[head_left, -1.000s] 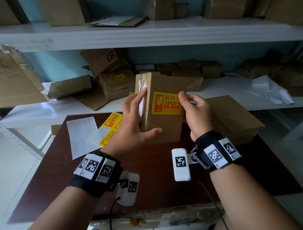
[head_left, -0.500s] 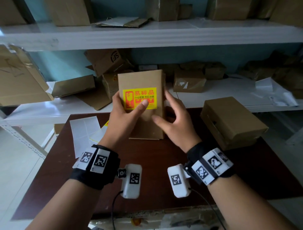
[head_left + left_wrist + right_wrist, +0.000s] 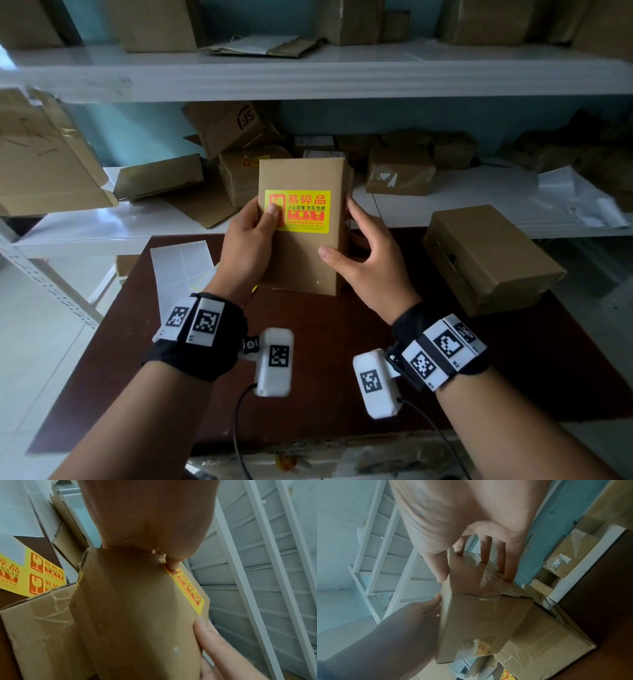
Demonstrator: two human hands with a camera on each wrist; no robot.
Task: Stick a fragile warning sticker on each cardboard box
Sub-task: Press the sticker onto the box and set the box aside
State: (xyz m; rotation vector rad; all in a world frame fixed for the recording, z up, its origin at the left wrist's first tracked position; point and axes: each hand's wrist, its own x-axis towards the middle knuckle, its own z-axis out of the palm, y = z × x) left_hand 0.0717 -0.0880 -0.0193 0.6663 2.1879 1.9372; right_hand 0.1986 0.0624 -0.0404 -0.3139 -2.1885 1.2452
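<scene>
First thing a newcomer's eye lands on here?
The yellow fragile sticker on the upright cardboard box at centre, the left hand thumbing its left end while the right hand grips the box's right side. Next, the unstickered box lying on the table to the right.

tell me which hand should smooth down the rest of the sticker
Left, probably. The left hand already has its thumb pressing the fragile sticker at its left end, while the right hand steadies the cardboard box by its right edge.
</scene>
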